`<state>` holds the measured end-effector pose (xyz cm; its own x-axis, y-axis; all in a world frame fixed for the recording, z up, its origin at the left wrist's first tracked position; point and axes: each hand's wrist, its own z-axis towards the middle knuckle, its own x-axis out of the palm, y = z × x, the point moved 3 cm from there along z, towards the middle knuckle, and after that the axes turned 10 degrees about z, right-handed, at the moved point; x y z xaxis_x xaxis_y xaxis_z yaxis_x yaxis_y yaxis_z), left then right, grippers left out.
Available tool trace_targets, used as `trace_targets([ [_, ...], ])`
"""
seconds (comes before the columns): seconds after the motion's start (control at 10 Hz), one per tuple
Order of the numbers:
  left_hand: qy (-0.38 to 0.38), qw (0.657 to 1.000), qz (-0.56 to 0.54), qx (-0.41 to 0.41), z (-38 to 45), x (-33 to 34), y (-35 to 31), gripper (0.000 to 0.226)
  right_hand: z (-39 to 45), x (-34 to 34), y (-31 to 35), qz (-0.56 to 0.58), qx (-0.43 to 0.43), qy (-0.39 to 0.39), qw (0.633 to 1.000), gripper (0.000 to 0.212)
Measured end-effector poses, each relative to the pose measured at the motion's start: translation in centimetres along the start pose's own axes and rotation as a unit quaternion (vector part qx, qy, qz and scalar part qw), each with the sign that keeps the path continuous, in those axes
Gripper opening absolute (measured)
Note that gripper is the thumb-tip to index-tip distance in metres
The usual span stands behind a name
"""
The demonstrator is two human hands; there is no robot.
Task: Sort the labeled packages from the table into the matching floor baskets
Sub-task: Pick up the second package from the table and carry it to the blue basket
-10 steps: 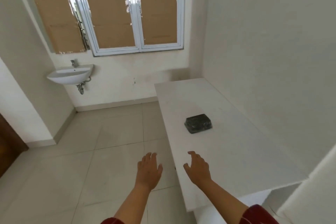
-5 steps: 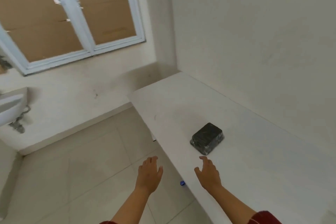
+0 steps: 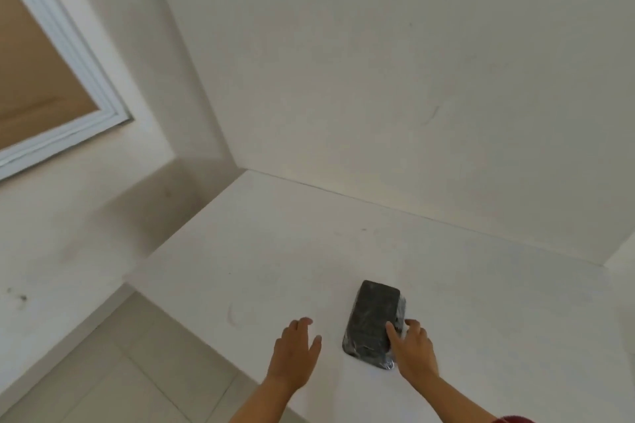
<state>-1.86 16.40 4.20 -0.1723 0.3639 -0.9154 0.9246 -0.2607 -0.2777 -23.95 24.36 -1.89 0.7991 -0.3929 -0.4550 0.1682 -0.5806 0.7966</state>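
A black, shiny wrapped package [image 3: 372,316] lies flat on the white table [image 3: 275,251], near its front edge. My right hand [image 3: 414,350] rests against the package's right side, thumb on top and fingers around the far edge, but it has not closed around it. My left hand [image 3: 295,350] hovers open over the table just left of the package, fingers spread, touching nothing. No label shows on the package from here. No floor basket is in view.
The table runs into a corner of white walls [image 3: 378,79] at the back and right. A white-framed window [image 3: 68,55] covered in brown board is at the upper left. Tiled floor [image 3: 86,371] lies left of the table.
The view has swung right and closer to the table. Both hands moved forward over the tabletop, and my right hand has reached the package's right side.
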Motion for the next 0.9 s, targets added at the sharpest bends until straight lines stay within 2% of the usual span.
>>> trace_targets([
  [0.1, 0.02, 0.999, -0.041, 0.011, 3.6, -0.1, -0.1, 0.042, 1.2, 0.4, 0.1, -0.018, 0.038, -0.032, 0.999, 0.065],
  [0.2, 0.083, 0.985, -0.147, -0.016, 5.8, 1.2, -1.2, 0.038, 1.5, 1.3, -0.2, -0.165, 0.009, 0.026, 0.986, 0.065],
  [0.3, 0.173, 0.964, -0.203, -0.017, 7.3, 3.0, -2.9, 0.039, 1.9, 1.8, -0.3, -0.076, 0.066, -0.002, 0.995, 0.062],
  [0.4, 0.227, 0.943, -0.242, -0.023, 8.1, 3.9, -4.2, 0.037, 2.1, 2.1, 0.0, 0.017, 0.123, -0.057, 0.991, 0.063],
  [0.6, 0.293, 0.902, -0.315, -0.042, 10.2, 3.7, -4.9, 0.034, 2.9, 1.4, 2.3, 0.187, 0.077, -0.075, 0.977, 0.059],
  [0.7, 0.318, 0.874, -0.363, -0.065, 11.6, 3.1, -4.7, 0.044, 3.2, 0.2, 4.0, 0.196, 0.029, -0.101, 0.975, 0.061],
  [0.8, 0.312, 0.867, -0.375, -0.096, 13.1, 2.4, -4.0, 0.05, 3.2, -0.4, 6.1, 0.09, -0.068, -0.16, 0.981, 0.064],
  [0.9, 0.282, 0.872, -0.384, -0.114, 14.5, 1.7, -2.9, 0.051, 2.9, 0.6, 7.3, -0.118, -0.17, -0.151, 0.967, 0.064],
])
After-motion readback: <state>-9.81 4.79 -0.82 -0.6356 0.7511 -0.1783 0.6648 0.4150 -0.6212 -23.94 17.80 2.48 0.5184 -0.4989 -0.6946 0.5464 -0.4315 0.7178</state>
